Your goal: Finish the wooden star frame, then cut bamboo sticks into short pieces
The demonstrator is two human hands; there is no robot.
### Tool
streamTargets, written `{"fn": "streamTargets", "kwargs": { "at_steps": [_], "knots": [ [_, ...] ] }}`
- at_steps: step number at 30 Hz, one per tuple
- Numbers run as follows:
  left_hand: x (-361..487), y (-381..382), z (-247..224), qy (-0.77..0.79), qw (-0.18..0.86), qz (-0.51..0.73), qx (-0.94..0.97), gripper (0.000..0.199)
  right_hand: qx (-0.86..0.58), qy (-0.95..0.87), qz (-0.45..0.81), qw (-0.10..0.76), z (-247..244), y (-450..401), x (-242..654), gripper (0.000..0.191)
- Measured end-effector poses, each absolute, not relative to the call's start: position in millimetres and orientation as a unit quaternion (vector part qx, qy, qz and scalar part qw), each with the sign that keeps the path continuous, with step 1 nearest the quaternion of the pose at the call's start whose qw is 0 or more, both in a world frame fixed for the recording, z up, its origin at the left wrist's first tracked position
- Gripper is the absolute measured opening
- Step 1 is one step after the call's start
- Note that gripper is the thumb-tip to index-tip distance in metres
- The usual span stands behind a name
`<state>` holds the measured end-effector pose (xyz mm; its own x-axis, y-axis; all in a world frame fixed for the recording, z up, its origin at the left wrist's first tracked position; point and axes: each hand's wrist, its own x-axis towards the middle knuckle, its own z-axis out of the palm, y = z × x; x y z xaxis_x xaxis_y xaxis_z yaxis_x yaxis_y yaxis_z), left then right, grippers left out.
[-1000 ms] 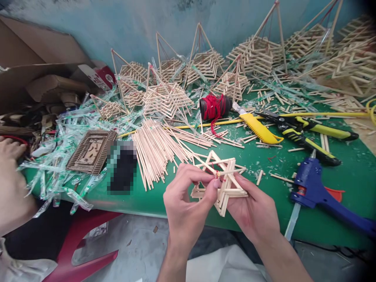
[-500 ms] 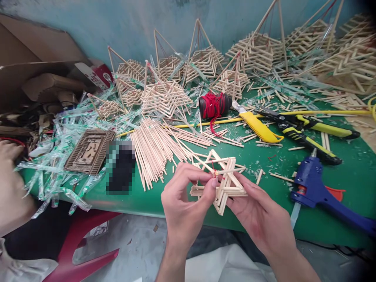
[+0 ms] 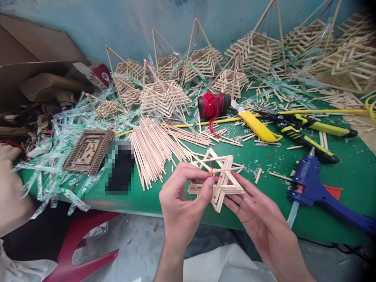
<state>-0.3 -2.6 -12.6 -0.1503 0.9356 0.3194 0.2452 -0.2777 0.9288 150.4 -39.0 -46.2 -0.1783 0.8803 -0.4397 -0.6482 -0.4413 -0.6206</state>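
A small star-shaped frame of thin wooden sticks is held over the near edge of the green table. My left hand pinches it between thumb and forefinger, at a joint where sticks meet under a wrap of red thread. My right hand is open beside the star's right side. Its fingers are stretched out, some reaching behind and under the star; whether their tips touch it I cannot tell. Just beyond my left hand lies a fanned bundle of sticks.
Behind are a spool of red thread, a yellow utility knife and pliers. A blue glue gun lies right. Several stacked-stick lanterns line the wall. Another person's arm enters at left, near plastic wrappers.
My right hand has loosened from the star's right side, its thumb moving off and its fingers straightening. The left pinch stays on the thread-wrapped joint.
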Motion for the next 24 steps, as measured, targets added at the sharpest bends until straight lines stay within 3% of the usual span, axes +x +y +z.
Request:
{"fn": "streamTargets", "kwargs": {
  "at_steps": [8,24],
  "knots": [
    [-3.4,-3.5,-15.2,0.526,0.303,0.544,0.579,0.014,-0.395,-0.144,0.737,0.529,-42.2,-41.6,145.4,0.043],
    [-8.6,-4.0,-14.1,0.532,0.313,0.514,0.596,0.009,-0.431,-0.160,0.718,0.523,-43.7,-48.8,146.4,0.069]
  ]
}}
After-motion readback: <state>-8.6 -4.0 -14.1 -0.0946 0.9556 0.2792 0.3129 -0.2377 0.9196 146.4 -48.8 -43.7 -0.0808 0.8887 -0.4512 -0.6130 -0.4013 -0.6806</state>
